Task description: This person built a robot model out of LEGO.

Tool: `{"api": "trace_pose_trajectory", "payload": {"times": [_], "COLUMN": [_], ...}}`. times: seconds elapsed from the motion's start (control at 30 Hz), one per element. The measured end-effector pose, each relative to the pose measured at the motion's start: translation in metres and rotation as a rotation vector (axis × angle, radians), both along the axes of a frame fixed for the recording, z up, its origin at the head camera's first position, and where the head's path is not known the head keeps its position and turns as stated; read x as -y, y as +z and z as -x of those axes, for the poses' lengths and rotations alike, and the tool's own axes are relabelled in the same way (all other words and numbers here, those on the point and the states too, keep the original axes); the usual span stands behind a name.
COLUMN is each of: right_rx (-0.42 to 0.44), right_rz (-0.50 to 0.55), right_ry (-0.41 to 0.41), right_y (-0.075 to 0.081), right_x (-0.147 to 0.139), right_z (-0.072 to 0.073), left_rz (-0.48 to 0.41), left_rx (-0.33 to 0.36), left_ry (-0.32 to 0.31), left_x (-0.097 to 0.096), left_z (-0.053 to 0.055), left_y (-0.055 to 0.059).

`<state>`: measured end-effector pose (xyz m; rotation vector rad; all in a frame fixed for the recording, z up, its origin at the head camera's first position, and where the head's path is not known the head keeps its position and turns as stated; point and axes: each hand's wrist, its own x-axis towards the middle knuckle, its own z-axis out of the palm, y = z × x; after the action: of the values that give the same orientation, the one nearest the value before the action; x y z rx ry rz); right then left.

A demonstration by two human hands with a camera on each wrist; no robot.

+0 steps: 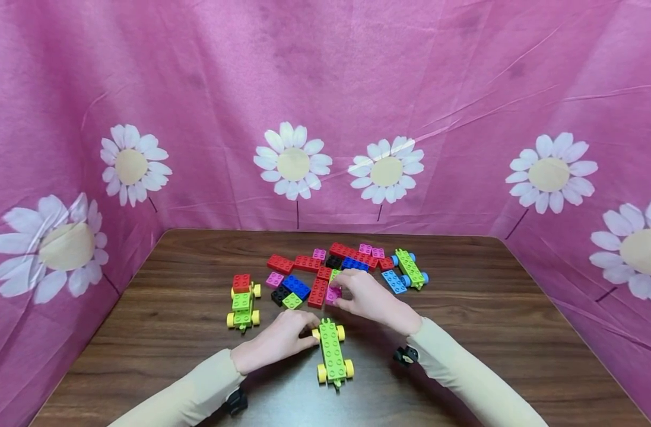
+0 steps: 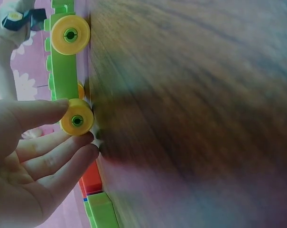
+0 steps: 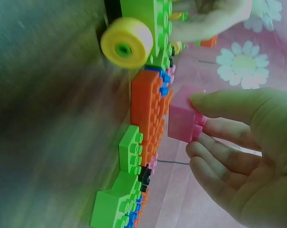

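The bright green car base (image 1: pixel 333 353), long and studded with four yellow wheels (image 2: pixel 77 118), stands on the desk (image 1: pixel 517 338). The left hand (image 1: pixel 279 341) pinches its far left wheel, thumb against fingers. Beyond the base's far end, the right hand (image 1: pixel 370 299) grips a small, studded pink brick (image 3: pixel 180 118) between thumb and fingertips. Loose bricks (image 1: pixel 317 292) lie past the base.

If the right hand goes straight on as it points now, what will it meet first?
The right hand, pinching a pink brick, would probably first meet the red brick left of it, but might pass above; height is unclear.
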<state>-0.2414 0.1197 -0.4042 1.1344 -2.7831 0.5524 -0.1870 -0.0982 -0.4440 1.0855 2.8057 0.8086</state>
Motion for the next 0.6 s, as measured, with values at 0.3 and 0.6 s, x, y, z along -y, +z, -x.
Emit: {"api": "trace_pose_trajectory", "payload": {"times": [0.3, 0.6], "right_rx": [-0.046, -0.052], "right_rz": [-0.018, -0.013], "right_ry": [0.038, 0.103], "right_y": [0.003, 0.001], "right_x": [-0.006, -0.008], "right_z": [-0.026, -0.042], "left_rz": [0.006, -0.005], "left_rx": [-0.007, -0.025], "left_ry": [0.007, 0.004], "left_x": [-0.001, 0.0], "left_z": [0.0, -0.001], "left_y": [-0.002, 0.0]}}
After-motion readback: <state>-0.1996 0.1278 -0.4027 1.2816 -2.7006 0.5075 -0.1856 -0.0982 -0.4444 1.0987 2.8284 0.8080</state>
